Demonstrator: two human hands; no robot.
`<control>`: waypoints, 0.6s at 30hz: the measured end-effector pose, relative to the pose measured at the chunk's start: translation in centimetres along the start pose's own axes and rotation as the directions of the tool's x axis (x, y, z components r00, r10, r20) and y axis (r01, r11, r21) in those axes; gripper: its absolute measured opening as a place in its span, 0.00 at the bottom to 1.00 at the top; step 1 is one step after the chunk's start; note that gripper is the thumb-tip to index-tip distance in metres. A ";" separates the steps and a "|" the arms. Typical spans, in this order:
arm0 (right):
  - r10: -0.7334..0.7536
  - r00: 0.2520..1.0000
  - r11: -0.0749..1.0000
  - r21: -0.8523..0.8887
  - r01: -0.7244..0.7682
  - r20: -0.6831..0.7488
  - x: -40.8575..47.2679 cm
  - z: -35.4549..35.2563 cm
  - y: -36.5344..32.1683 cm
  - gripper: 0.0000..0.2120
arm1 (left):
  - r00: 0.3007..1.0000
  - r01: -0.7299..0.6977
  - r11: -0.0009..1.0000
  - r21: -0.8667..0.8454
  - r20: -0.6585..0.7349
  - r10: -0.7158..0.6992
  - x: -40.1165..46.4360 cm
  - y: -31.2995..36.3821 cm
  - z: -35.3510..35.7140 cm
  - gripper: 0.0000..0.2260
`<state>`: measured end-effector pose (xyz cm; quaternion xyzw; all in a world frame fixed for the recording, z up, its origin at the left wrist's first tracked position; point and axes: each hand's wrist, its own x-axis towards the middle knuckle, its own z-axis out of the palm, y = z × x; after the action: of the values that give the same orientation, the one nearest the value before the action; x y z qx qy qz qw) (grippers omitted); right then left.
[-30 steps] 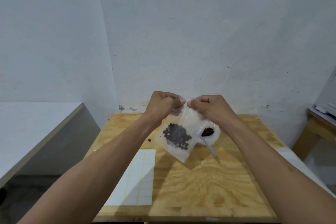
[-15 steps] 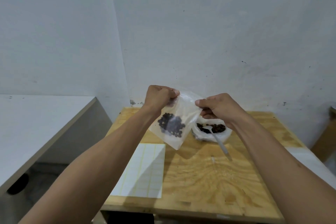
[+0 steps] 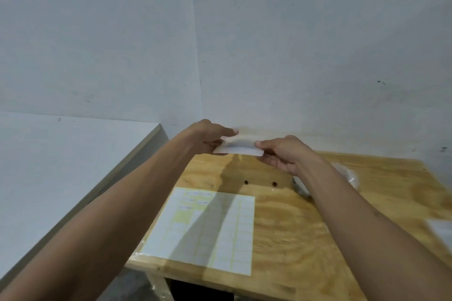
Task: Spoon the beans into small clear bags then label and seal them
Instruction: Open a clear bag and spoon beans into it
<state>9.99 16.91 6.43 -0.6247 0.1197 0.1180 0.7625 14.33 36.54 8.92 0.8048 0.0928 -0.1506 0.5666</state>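
Head view looks forward-down, close over wooden table (image 3: 305, 227)

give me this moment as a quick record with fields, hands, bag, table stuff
left hand: pinches the left end of the small clear bag
right hand: pinches the right end of the same bag
small clear bag: held flat and level above the wooden table, seen almost edge-on; contents not visible
label sheet: flat on the table's near left part, a few labels missing near its far corner
loose beans: two dark beans on the wood beyond the sheet
wooden table: under both arms
bean container: mostly hidden behind the right forearm
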 end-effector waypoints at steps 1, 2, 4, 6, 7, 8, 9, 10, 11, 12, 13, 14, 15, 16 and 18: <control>0.008 1.000 0.998 -0.057 -0.009 -0.020 0.6 0.6 0.4 0.12 | 1.000 -0.005 0.999 0.050 -0.003 0.005 0.3 -0.6 -0.5 0.13; 0.004 0.999 0.988 -0.157 -0.011 -0.043 1.3 1.1 0.9 0.11 | 1.000 -0.015 0.993 0.117 -0.026 0.018 0.5 -1.3 -0.8 0.13; -0.039 0.995 0.925 -0.380 0.001 -0.091 2.5 2.2 2.2 0.08 | 0.997 -0.042 0.975 0.218 -0.055 0.055 1.4 -2.9 -1.1 0.19; -0.119 0.987 0.815 -0.579 0.033 -0.112 3.8 3.2 3.5 0.10 | 0.993 -0.077 0.973 0.219 -0.076 0.096 2.1 -4.6 -1.0 0.17; -0.153 0.982 0.752 -0.657 0.043 -0.111 4.4 3.6 4.1 0.13 | 0.990 -0.093 0.972 0.215 -0.082 0.113 2.4 -5.5 -0.9 0.13; -0.175 0.980 0.696 -0.716 0.052 -0.099 5.0 3.8 4.8 0.14 | 0.987 -0.112 0.965 0.238 -0.084 0.135 2.8 -6.3 -0.7 0.11; -0.189 0.979 0.640 -0.766 0.065 -0.075 5.3 4.1 5.3 0.17 | 0.984 -0.127 0.948 0.292 -0.087 0.159 3.4 -7.1 -0.5 0.17; -0.193 0.981 0.560 -0.824 0.081 -0.035 5.8 4.3 5.7 0.21 | 0.975 -0.160 0.910 0.383 -0.085 0.207 3.9 -7.8 -0.4 0.22; -0.193 0.981 0.454 -0.885 0.105 0.017 6.2 4.5 6.2 0.24 | 0.961 -0.199 0.845 0.497 -0.070 0.268 4.2 -8.4 -0.2 0.22; -0.192 0.979 0.338 -0.933 0.126 0.063 6.5 4.7 6.7 0.25 | 0.945 -0.233 0.760 0.606 -0.043 0.324 4.5 -9.0 -0.1 0.20; -0.189 0.976 0.230 -0.962 0.150 0.107 6.9 4.8 7.2 0.26 | 0.936 -0.253 0.681 0.687 -0.005 0.353 4.9 -9.6 -0.2 0.18; -0.180 0.974 0.145 -0.976 0.165 0.138 6.9 4.9 7.6 0.27 | 0.925 -0.279 0.619 0.734 0.032 0.379 5.4 -10.1 -0.4 0.15; -0.175 0.971 0.085 -0.980 0.178 0.161 7.1 4.9 7.9 0.28 | 0.919 -0.304 0.590 0.748 0.067 0.389 5.9 -10.6 -0.6 0.10; -0.170 0.969 0.043 -0.981 0.191 0.181 7.2 4.9 8.1 0.29 | 0.909 -0.341 0.574 0.744 0.105 0.404 6.4 -11.0 -0.9 0.08; -0.166 0.963 -0.009 -0.977 0.214 0.213 7.5 5.0 8.3 0.30 | 0.898 -0.388 0.576 0.720 0.156 0.411 7.0 -11.5 -1.4 0.09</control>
<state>14.50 23.58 -2.74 -0.9855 -0.0956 0.0743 0.1190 17.42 41.60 -3.24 0.9649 -0.1511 -0.0321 0.2122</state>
